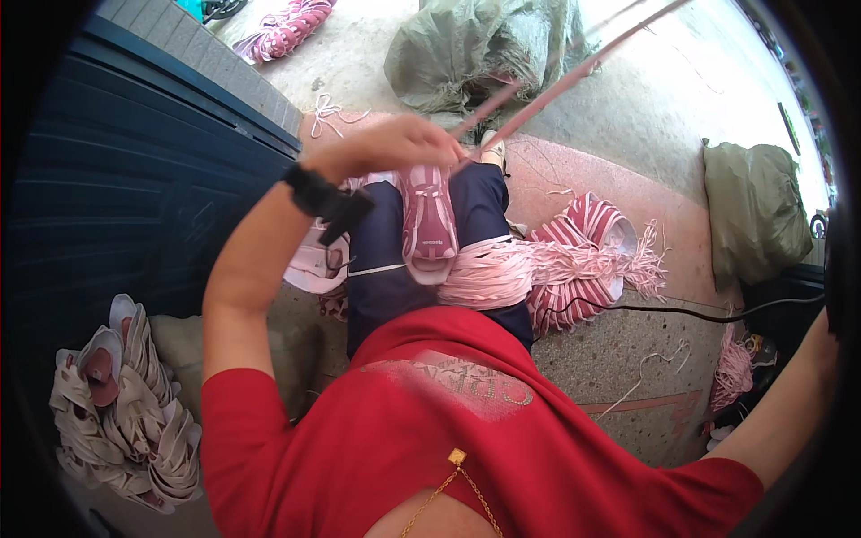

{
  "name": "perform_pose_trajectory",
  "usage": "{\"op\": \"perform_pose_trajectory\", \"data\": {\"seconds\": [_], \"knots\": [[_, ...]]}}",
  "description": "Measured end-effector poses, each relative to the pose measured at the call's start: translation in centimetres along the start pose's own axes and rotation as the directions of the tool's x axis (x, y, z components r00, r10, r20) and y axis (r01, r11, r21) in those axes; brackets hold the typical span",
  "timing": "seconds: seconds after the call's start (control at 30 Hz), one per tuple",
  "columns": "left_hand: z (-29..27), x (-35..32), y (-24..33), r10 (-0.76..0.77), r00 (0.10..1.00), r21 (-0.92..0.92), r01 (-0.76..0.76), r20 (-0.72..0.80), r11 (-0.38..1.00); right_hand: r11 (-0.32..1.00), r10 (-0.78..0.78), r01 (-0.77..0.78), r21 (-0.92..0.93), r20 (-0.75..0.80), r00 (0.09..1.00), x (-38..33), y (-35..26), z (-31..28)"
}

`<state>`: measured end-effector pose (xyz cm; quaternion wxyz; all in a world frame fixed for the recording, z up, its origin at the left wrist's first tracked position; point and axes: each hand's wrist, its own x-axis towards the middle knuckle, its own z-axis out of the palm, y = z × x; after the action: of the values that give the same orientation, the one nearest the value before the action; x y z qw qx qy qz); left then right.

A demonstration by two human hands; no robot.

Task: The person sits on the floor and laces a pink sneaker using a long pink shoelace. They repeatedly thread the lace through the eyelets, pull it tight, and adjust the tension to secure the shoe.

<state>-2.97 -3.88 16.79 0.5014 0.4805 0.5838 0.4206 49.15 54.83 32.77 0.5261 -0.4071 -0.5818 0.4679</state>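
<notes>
A pink shoe upper (pixel 429 220) with pale trim lies lengthwise on my lap, between my thighs. My left hand (pixel 408 143) is closed at its far end, slightly blurred, with the fingertips partly hidden. From beside those fingers, pink shoelaces (pixel 560 92) run taut and blurred toward the upper right, out of view. My right arm (pixel 789 403) reaches out to the right, and its hand lies beyond the dark rim of the picture. Across my right thigh rests a thick hank of pale pink laces (pixel 489 273). Another pale pink piece (pixel 309 269) sits beside my left thigh.
Nested pink-and-white uppers (pixel 569 309) lie to my right. Beige uppers (pixel 126 412) are piled at left, by a dark blue metal door (pixel 134 179). Green sacks (pixel 475 45) (pixel 753 202) stand ahead and far right. A black cable (pixel 682 310) crosses at right.
</notes>
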Motion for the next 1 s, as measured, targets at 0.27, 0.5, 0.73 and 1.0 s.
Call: {"op": "perform_pose_trajectory", "data": {"seconds": [0.27, 0.5, 0.73, 1.0], "knots": [[-19.9, -40.8, 5.5, -0.197, -0.060, -0.140, -0.510, -0.979, 0.849, 0.998, 0.037, -0.038, -0.042, -0.011, 0.999, 4.7, 5.5, 6.5], [-17.5, -41.2, -6.9, -0.560, 0.091, -0.523, -0.506, -0.823, 0.686, 0.948, 0.213, -0.010, -0.317, 0.612, 0.762, -16.9, 14.5, 25.4], [0.9, -9.6, -14.3, -0.574, 0.733, -0.900, -0.120, -0.365, 0.418, 0.871, -0.040, 0.490, -0.026, 0.991, 0.125, -45.4, 22.8, 37.8], [7.4, -2.7, -13.6, -0.447, 0.707, -0.297, 0.335, -0.548, 0.894, 0.708, -0.002, 0.672, -0.219, 0.950, 0.312, -47.3, 22.7, 40.3]]}}
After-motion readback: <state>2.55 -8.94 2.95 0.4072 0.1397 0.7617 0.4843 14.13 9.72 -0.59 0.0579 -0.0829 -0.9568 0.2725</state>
